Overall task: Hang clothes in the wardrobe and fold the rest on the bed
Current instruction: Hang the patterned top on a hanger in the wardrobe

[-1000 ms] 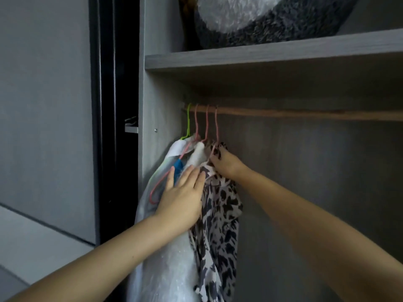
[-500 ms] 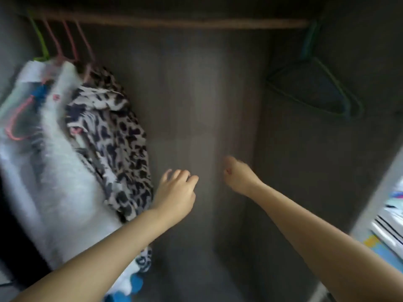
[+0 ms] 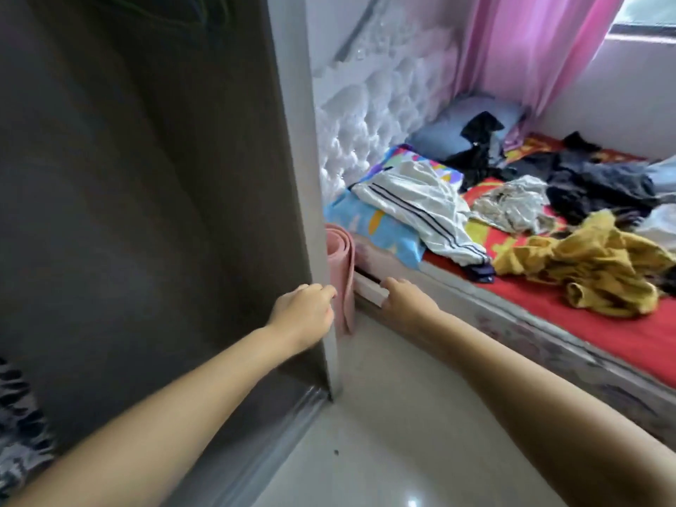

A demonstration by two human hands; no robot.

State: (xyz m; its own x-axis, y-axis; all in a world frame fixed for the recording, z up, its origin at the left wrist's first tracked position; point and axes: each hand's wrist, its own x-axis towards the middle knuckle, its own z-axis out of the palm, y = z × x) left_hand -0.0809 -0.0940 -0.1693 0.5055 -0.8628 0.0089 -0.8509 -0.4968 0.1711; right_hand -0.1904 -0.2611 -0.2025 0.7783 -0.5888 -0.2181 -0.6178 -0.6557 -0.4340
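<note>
The open wardrobe [image 3: 146, 214] fills the left half of the head view, dark inside. To its right the bed [image 3: 603, 345] has a red sheet strewn with loose clothes: a white striped garment [image 3: 420, 206], a mustard-yellow one [image 3: 600, 265], a beige one [image 3: 512, 203] and dark ones [image 3: 600, 181]. My left hand [image 3: 303, 312] hangs in front of the wardrobe's right side panel, fingers loosely curled, holding nothing. My right hand [image 3: 406, 298] is out in front of the bed's near corner, also holding nothing. A leopard-print garment [image 3: 18, 415] shows at the bottom left.
A rolled pink mat [image 3: 342, 265] stands between the wardrobe side and the bed. A blue patterned pillow [image 3: 380, 228] and a grey pillow [image 3: 457, 129] lie by the white tufted headboard [image 3: 369, 115]. Pink curtain [image 3: 530, 49] at the back. Pale tiled floor [image 3: 384, 433] below.
My view has swung right from the hanging rail to the bed. Both hands have let go of the hung leopard-print garment and come away from it with nothing in them.
</note>
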